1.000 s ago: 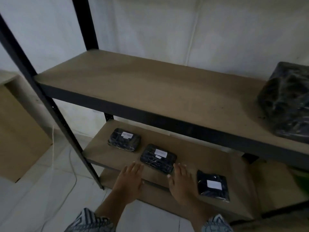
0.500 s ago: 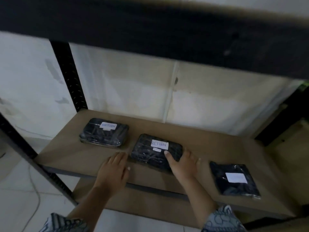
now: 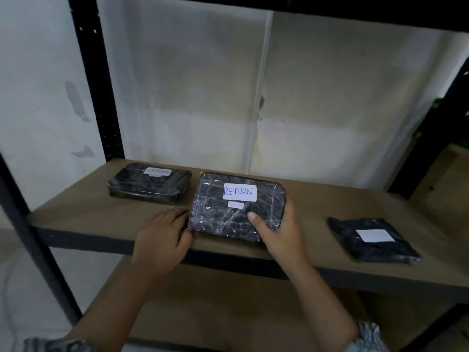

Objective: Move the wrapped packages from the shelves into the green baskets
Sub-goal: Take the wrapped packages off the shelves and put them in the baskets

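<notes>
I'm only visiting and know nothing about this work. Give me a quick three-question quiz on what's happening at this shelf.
1. True or false: a hand is holding the left package.
2. What word is written on the label of the middle package?
3. The thumb of the right hand rests on: A) the middle package, B) a green basket, C) the left package.

Key: 1 false; 2 RETURN; 3 A.
</notes>
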Demonstrator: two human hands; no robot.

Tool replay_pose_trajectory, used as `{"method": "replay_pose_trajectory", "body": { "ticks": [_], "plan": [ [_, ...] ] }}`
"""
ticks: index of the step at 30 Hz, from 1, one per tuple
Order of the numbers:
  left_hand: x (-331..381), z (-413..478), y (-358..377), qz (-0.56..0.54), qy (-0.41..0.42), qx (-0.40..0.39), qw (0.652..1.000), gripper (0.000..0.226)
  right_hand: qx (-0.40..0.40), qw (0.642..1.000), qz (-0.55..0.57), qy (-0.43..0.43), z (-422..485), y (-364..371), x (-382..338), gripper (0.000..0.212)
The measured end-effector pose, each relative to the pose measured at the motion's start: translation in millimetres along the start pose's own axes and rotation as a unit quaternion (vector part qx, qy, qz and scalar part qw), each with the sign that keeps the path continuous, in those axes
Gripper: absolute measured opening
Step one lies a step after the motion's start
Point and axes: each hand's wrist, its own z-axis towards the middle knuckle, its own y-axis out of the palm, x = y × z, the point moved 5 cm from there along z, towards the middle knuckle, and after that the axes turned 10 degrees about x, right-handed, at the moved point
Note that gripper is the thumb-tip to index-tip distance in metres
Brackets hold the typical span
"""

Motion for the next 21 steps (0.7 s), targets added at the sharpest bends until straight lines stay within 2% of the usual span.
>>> {"method": "replay_pose_trajectory", "body": {
  "ticks": [2,7,15,21],
  "plan": [
    [-1.3,-0.2,0.6,-0.002,0.006,0.0,1.0,0.051,-0.005,1.0,0.014,-0.005,-0.6,-0.9,-0.5,0.088],
    [-3.3,0.6,2.0,-0.002,0.009,-0.009,1.0,0.051,-0.003,0.998,0.058,0.004,-0.3,-4.4,-3.4,0.068],
    [-3.6,7.7,-2.4,-0.024,-0.013,-0.12,0.992,0.054,-0.021,0.987,0.081,0.137,6.3,-22.0,-32.4,0.068],
    [27.4,20.1,-45.7,-0.049,-0.034,-0.165,0.984,0.057,-0.018,0.981,0.064,0.183,14.1,-70.7,-84.1,0.062]
  ]
}}
